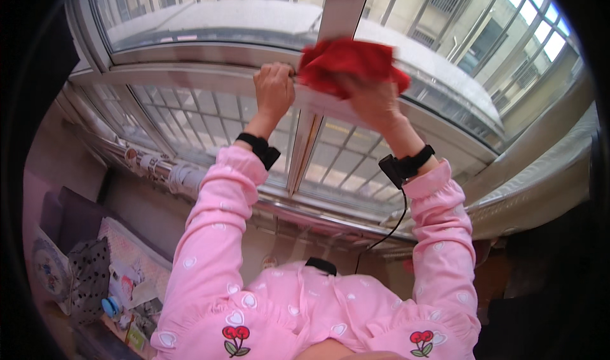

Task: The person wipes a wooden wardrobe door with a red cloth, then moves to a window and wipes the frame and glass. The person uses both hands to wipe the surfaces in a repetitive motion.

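Observation:
A red cloth is bunched in my right hand, against the window's horizontal rail near the upright centre post. Both cloth and hand are smeared by motion, and the cloth hides part of the frame behind it. To the left of it, my left hand is closed, its fingers curled over the edge of the window frame. Black bands circle both wrists, and a dark cable hangs from the right one. Pink sleeves with heart prints cover my forearms.
Outside the glass stand metal bars and a building. A pale curtain hangs at the right, and a pipe with wrapped cloth runs below the window at left. Lower left, a polka-dot bag stands beside a cluttered surface with a blue round item.

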The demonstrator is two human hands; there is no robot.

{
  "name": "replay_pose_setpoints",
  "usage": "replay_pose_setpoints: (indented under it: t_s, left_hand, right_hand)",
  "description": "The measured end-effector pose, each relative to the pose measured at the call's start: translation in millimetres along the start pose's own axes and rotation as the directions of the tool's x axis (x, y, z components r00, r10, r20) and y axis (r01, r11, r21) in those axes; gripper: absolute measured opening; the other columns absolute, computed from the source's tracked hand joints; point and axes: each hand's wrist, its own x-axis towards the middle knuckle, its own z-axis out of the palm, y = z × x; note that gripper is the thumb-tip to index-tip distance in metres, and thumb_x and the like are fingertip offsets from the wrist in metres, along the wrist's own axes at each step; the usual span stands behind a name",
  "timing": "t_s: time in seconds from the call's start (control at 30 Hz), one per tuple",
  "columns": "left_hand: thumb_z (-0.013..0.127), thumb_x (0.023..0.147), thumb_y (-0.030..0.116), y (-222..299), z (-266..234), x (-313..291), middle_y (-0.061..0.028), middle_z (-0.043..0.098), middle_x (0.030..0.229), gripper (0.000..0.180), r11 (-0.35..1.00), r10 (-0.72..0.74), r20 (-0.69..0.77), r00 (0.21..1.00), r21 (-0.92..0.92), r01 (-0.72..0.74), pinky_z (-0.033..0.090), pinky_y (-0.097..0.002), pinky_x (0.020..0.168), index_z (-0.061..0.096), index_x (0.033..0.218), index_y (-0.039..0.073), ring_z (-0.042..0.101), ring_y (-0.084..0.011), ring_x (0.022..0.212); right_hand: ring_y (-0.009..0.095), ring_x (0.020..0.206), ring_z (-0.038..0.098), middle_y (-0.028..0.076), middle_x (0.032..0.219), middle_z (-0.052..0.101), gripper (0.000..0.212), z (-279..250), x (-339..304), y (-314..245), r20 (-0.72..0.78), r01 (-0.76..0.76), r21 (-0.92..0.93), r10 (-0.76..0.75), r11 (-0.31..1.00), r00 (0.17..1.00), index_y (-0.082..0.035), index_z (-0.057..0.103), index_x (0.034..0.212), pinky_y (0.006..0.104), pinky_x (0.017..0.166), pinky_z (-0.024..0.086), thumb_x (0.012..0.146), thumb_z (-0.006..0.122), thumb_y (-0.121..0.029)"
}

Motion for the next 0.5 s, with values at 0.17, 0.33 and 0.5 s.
replay_pose_setpoints:
  t_s: [0.17, 0.33, 0.5]
  left_hand:
    - [0.06, 0.091, 0.017, 11, -16, 11, -0.0062, 0.063, 0.103, 0.029, 0.987, -0.119, 0.098, 0.988, -0.094, 0.129, 0.041, -0.0464, 0.089, 0.063, 0.12, 0.012, 0.057, -0.0299, 0.104]
    - [0.062, 0.094, 0.021, 48, -41, 79, -0.0111, 0.061, 0.125, 0.052, 0.962, -0.11, -0.034, 0.993, -0.253, 0.098, 0.038, -0.0485, 0.101, 0.051, 0.144, 0.01, 0.054, -0.0314, 0.119]
    - [0.063, 0.096, 0.023, 98, -45, 173, -0.0165, 0.046, 0.152, 0.06, 0.947, 0.265, -0.178, 0.948, -0.135, -0.291, 0.028, -0.0505, 0.117, 0.044, 0.152, 0.009, 0.042, -0.0349, 0.141]
  right_hand:
    - [0.028, 0.126, 0.058, 0.003, 0.125, 0.069, 0.06, -30, 87, 31, 0.008, 0.174, -0.08, -0.174, 0.982, 0.985, -0.036, 0.06, 0.141, 0.055, 0.114, 0.034, 0.082, 0.072, -0.027]
    - [0.025, 0.1, 0.071, 0.005, 0.109, 0.075, 0.066, -92, 183, 121, -0.31, -0.033, -0.408, -0.104, 0.913, 0.945, -0.034, 0.055, 0.146, 0.0533, 0.102, 0.044, 0.084, 0.075, -0.035]
    - [0.033, 0.123, 0.058, 0.012, 0.129, 0.064, 0.057, -140, 266, 165, -0.43, -0.343, -0.289, 0.199, 0.894, 0.881, -0.018, 0.057, 0.143, 0.0519, 0.103, 0.043, 0.092, 0.067, -0.042]
